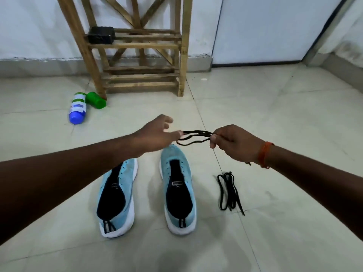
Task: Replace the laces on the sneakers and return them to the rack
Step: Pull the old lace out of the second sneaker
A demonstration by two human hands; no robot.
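Centre of frame, above the sneaker toes: held lace (196, 136) hangs in several loops between both hands.

- Right hand (233, 143): fingers curled round one end of the bundle.
- Left hand (157, 132): thumb and forefinger pinch the other end, the other fingers spread.
- Lower-left sneaker (117, 195) and centre sneaker (177, 191): on the floor below, apparently unlaced, toes toward the rack (137, 55) at top centre.
- Spare lace (229, 191): lower right, on the floor, near the centre sneaker.

Risks:
- Pulling the loops apart could cinch them into a knot.
- The light left pinch may slip, dropping the strands onto the shoe.

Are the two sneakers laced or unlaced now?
Unlaced: sneakers show bare eyelets; the held lace is above them, the spare lace beside them.
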